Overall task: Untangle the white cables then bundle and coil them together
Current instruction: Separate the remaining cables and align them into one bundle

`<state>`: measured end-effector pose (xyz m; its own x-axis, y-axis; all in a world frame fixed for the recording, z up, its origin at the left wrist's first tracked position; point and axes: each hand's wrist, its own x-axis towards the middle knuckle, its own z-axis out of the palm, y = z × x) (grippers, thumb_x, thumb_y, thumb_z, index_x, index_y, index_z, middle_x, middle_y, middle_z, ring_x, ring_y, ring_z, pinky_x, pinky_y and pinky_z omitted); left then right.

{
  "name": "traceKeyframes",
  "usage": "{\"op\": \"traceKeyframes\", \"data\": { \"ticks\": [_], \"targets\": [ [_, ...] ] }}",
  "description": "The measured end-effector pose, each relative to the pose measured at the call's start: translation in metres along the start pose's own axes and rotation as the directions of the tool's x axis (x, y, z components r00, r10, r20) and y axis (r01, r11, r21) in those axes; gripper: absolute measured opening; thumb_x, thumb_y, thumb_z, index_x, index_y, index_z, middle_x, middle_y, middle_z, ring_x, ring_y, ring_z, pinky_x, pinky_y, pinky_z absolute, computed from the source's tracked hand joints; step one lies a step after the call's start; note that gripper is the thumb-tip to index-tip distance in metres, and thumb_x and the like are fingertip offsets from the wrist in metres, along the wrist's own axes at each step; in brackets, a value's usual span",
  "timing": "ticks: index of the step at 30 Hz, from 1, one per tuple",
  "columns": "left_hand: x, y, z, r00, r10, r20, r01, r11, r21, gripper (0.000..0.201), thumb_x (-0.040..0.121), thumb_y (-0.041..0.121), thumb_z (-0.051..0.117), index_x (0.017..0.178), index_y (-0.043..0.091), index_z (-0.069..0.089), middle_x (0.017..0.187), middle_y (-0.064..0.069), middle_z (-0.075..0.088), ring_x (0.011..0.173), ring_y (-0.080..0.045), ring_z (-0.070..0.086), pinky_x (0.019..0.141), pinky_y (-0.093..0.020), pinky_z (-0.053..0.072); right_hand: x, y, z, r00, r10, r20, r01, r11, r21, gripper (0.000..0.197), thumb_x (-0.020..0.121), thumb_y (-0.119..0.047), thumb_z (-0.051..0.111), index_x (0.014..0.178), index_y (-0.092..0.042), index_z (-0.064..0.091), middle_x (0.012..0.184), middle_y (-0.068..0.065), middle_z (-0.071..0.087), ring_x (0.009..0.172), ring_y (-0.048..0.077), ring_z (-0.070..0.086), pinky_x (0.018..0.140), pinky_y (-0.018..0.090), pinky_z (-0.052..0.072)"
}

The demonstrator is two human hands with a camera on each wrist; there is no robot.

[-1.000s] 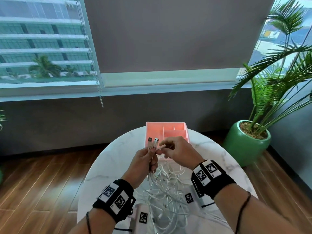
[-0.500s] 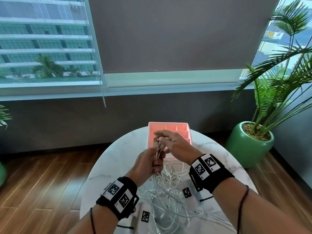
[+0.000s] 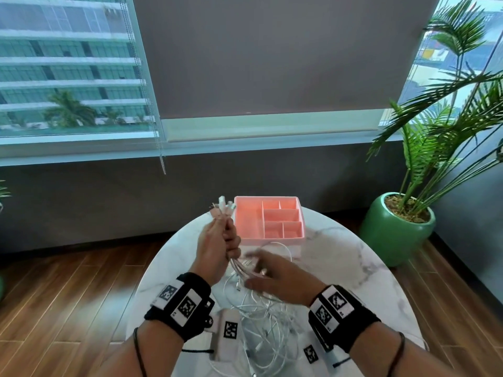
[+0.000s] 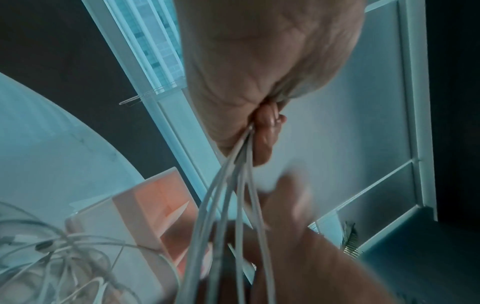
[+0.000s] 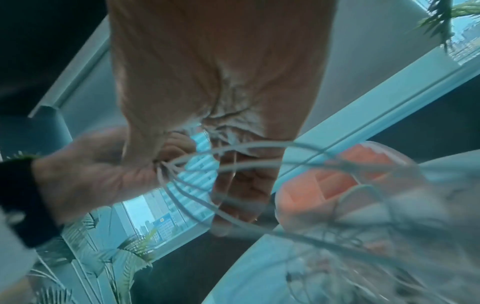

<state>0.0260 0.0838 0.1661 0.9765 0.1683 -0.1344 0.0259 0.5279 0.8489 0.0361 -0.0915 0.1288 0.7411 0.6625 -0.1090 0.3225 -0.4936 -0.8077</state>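
Several white cables [image 3: 258, 319] lie tangled on the round marble table [image 3: 353, 270]. My left hand [image 3: 221, 244] is raised above the table and grips the gathered cable ends in a fist. Their plugs [image 3: 223, 206] stick out above it. In the left wrist view the strands [image 4: 233, 195] hang down out of that fist [image 4: 262, 125]. My right hand [image 3: 268, 276] is blurred just below and to the right. Its fingers [image 5: 241, 195] are nearly straight, and the hanging strands run between fingers and thumb.
A pink divided tray [image 3: 246, 221] stands at the table's far side, just behind my hands. Two white blocks with square markers [image 3: 228, 333] lie among the cables near the front edge. A green plant pot [image 3: 394, 235] stands on the wooden floor to the right.
My left hand has lifted and shifted left with the plug ends. My right hand has let go of the ends and dropped to the strands below the left fist.
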Motion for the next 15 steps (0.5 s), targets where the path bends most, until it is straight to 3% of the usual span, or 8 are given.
{"op": "traceKeyframes", "data": {
  "ticks": [1, 2, 6, 8, 11, 15],
  "targets": [
    [0.003, 0.006, -0.003, 0.999, 0.029, -0.029, -0.029, 0.999, -0.021, 0.037, 0.108, 0.023, 0.034, 0.074, 0.017, 0.045, 0.056, 0.006, 0.028, 0.041, -0.006, 0.021, 0.037, -0.017, 0.019, -0.006, 0.012, 0.001, 1.000, -0.022, -0.002, 0.022, 0.995, -0.093, 0.033, 0.095, -0.039, 0.063, 0.117, -0.014, 0.061, 0.096, 0.006, 0.066, 0.075, 0.018, 0.066, 0.068, 0.032, 0.055],
    [0.006, 0.012, -0.007, 0.997, 0.057, -0.053, -0.059, 0.998, -0.038, 0.037, 0.108, 0.024, 0.034, 0.074, 0.018, 0.046, 0.055, 0.007, 0.029, 0.040, -0.005, 0.020, 0.037, -0.016, 0.017, -0.013, 0.027, -0.001, 0.999, -0.022, -0.034, 0.018, 0.993, -0.121, 0.024, 0.098, -0.031, 0.059, 0.102, -0.009, 0.066, 0.087, 0.009, 0.066, 0.071, 0.018, 0.063, 0.068, 0.034, 0.052],
    [0.012, 0.026, -0.025, 0.989, 0.103, -0.103, -0.109, 0.992, -0.056, 0.037, 0.109, 0.027, 0.034, 0.075, 0.019, 0.047, 0.055, 0.008, 0.032, 0.040, -0.005, 0.020, 0.035, -0.015, 0.018, -0.042, 0.070, -0.022, 0.976, 0.146, -0.164, -0.130, 0.986, 0.105, 0.026, 0.101, -0.022, 0.055, 0.084, -0.014, 0.074, 0.069, -0.012, 0.067, 0.064, -0.004, 0.059, 0.066, 0.014, 0.044],
    [0.011, 0.028, -0.030, 0.988, 0.098, -0.116, -0.105, 0.993, -0.053, 0.037, 0.109, 0.027, 0.034, 0.075, 0.019, 0.047, 0.054, 0.009, 0.031, 0.039, -0.004, 0.019, 0.035, -0.015, 0.019, -0.052, 0.088, -0.030, 0.968, 0.193, -0.162, -0.189, 0.981, 0.040, 0.029, 0.099, -0.022, 0.060, 0.071, -0.018, 0.068, 0.059, -0.014, 0.059, 0.056, -0.003, 0.051, 0.060, 0.016, 0.038],
    [0.011, 0.036, -0.036, 0.988, 0.089, -0.129, -0.100, 0.992, -0.074, 0.039, 0.109, 0.028, 0.033, 0.074, 0.019, 0.047, 0.053, 0.009, 0.029, 0.038, -0.003, 0.019, 0.034, -0.015, 0.015, -0.063, 0.112, -0.040, 0.943, 0.303, -0.135, -0.308, 0.951, -0.018, 0.023, 0.094, -0.025, 0.066, 0.070, -0.023, 0.068, 0.063, -0.011, 0.062, 0.062, -0.001, 0.054, 0.067, 0.021, 0.043],
    [0.010, 0.048, -0.039, 0.988, 0.090, -0.128, -0.100, 0.992, -0.076, 0.040, 0.109, 0.029, 0.031, 0.073, 0.019, 0.046, 0.053, 0.009, 0.028, 0.038, -0.004, 0.018, 0.037, -0.016, 0.012, -0.072, 0.128, -0.048, 0.911, 0.391, -0.129, -0.377, 0.918, 0.120, 0.015, 0.093, -0.022, 0.067, 0.079, -0.018, 0.070, 0.070, -0.008, 0.065, 0.070, 0.005, 0.057, 0.069, 0.022, 0.045]
  ]
}}
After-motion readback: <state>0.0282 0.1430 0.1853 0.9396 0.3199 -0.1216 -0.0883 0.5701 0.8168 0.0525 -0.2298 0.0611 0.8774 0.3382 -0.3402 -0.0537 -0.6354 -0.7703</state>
